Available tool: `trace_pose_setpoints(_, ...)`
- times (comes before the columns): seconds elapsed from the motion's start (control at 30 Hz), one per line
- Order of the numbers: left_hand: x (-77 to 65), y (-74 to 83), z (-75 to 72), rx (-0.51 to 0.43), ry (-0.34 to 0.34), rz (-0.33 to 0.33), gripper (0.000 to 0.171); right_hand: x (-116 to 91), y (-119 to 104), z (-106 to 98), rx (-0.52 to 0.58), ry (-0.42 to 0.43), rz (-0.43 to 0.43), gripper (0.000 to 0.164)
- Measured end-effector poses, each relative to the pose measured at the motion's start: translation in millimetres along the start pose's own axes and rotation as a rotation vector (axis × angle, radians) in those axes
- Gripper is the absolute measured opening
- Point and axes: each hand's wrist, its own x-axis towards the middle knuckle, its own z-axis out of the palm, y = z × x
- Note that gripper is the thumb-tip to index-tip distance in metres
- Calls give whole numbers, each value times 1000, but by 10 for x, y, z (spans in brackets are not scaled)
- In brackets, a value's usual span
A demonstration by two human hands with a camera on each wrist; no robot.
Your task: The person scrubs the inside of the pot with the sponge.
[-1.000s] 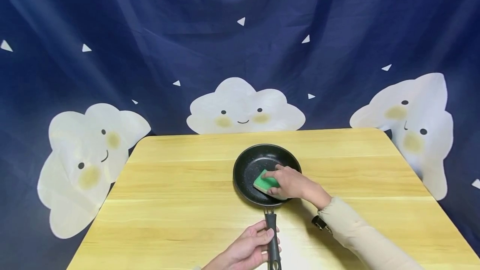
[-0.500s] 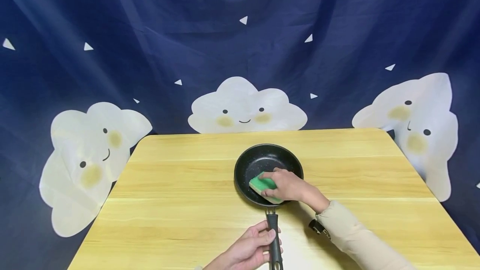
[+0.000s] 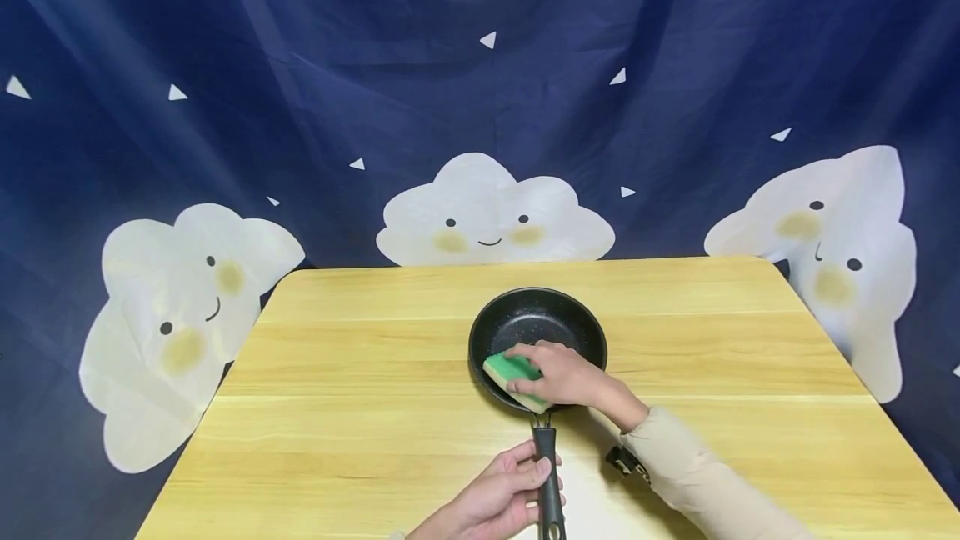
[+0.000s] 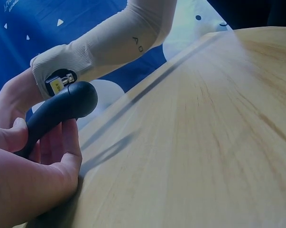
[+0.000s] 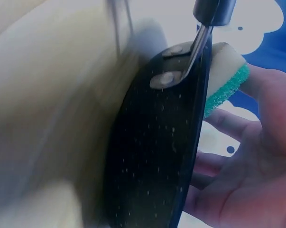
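A black frying pan (image 3: pixel 536 319) with a speckled coating lies on the table, its handle (image 3: pixel 550 473) pointing toward me. My left hand (image 3: pixel 498 494) grips that handle, the thumb on top and the fingers wrapped beneath; the left wrist view shows the handle's rounded end (image 4: pixel 83 99) sticking out past the fingers. Inside the pan, at its near left wall, my right hand (image 3: pixel 566 375) holds a sponge (image 3: pixel 513 368), green scourer side up and pale foam below. From the right wrist view, the sponge (image 5: pixel 226 71) shows above the pan's rim (image 5: pixel 199 128), partly hidden by the pan.
The wooden table (image 3: pixel 337 407) spreads around the pan on all sides. Behind its far edge hangs a dark blue curtain (image 3: pixel 420 90) printed with white clouds. A small black device (image 3: pixel 628 463) is strapped beneath the right wrist.
My right hand has slid the sponge left and slightly toward me across the pan, up to its near left wall. The left hand keeps its grip, and the pan stays nearly in place.
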Motion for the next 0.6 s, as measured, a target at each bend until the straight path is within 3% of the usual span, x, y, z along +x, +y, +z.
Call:
trace_pose_setpoints(0.27,3,2,-10,-11,-15,-4,23,53,-49,77,48,30,-35,45)
trace_pose_setpoints(0.6,-4,15,-5,-16,-21,-12,22,110,-94,152,104,79,17,45)
